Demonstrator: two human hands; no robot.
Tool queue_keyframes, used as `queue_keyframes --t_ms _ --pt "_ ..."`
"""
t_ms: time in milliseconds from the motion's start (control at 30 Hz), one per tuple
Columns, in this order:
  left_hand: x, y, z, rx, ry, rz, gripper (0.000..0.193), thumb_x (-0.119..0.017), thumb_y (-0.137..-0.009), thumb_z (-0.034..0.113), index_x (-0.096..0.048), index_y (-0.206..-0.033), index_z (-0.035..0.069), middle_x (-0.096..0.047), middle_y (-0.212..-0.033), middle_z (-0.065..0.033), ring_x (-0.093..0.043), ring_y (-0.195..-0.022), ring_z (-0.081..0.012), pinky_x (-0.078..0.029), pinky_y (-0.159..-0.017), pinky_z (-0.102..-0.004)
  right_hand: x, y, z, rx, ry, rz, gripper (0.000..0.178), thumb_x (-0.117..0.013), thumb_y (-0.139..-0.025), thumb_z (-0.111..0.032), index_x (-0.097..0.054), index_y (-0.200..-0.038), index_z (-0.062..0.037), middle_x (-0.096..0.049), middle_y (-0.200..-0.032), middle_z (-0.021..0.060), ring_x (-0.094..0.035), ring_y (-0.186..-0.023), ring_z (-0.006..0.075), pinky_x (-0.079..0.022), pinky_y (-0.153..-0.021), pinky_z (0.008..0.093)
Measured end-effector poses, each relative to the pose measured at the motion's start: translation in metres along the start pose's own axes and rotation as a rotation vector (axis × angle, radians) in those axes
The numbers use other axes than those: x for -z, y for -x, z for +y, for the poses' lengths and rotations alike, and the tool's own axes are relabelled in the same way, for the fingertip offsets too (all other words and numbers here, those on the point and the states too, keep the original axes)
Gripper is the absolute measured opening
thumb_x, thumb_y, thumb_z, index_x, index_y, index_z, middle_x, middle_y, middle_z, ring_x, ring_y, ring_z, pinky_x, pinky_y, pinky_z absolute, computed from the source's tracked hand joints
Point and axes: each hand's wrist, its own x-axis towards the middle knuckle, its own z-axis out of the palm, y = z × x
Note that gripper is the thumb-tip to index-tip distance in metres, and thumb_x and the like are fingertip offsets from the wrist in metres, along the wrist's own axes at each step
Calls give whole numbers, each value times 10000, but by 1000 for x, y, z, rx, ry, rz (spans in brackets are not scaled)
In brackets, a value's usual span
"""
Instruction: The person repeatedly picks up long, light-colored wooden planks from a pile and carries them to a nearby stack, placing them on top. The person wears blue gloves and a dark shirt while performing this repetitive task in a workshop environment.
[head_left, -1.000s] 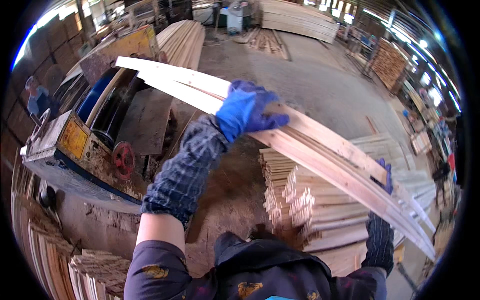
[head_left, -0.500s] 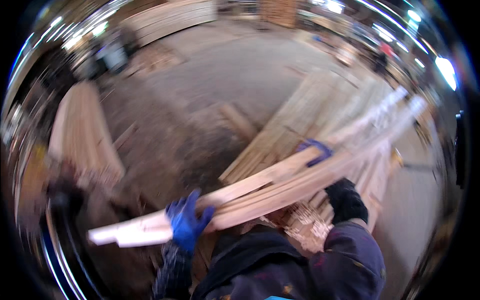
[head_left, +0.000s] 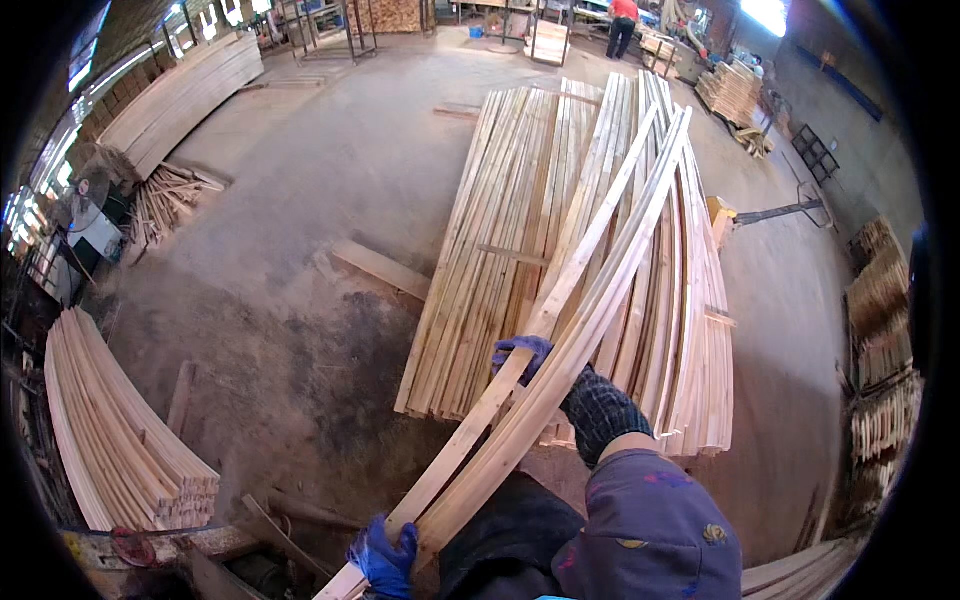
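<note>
A bundle of long pale wooden strips [head_left: 550, 395] slants from the lower left, close to my body, up over a wide stack of similar strips [head_left: 490, 250]. My left hand [head_left: 383, 556], in a blue glove, is closed around the near end of the bundle. Farther along, my right hand [head_left: 522, 355] wraps around the strips from beneath, its blue-gloved fingers showing on their left side and the palm hidden. One strip lies slightly apart from the others, leaving a narrow gap. The far ends of the bundle lie over the stack's right half.
Another pile of strips [head_left: 130, 430] stands at the lower left. A loose board [head_left: 380, 268] lies on the floor left of the stack. Right of it is a yellow-headed pallet jack [head_left: 722, 213]. Timber stacks [head_left: 185, 100] line the far left. A person in red [head_left: 622, 25] stands far back.
The bundle has swung from a flatter slant to a steeper one, its far ends now pointing forward over the stack. Both hands still grip it; my view has turned right.
</note>
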Motion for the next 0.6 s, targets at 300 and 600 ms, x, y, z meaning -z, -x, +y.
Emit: queue_keyframes --t_ms 300,600 --pt "-33 -54 -36 -17 342 -683 622 -721 -772 554 -657 -1117 40 -664 -1070 -221 -635 -1003 -382 -501 -860 -431 60 32 39 443 -456 425 629 -546 -940 -415 -374 -1396 -16 -570 -1229 209 -580 -1106 353 -505 -944 440" --pt "-46 -67 5 -22 666 -600 512 -736 -817 402 -620 -1103 -6 -684 -987 -215 -674 -904 -347 -533 -784 -402 17 88 -8 579 -51 830 836 -554 -890 -617 -317 -1482 -76 -430 -1436 186 -438 -1307 325 -373 -1099 408"
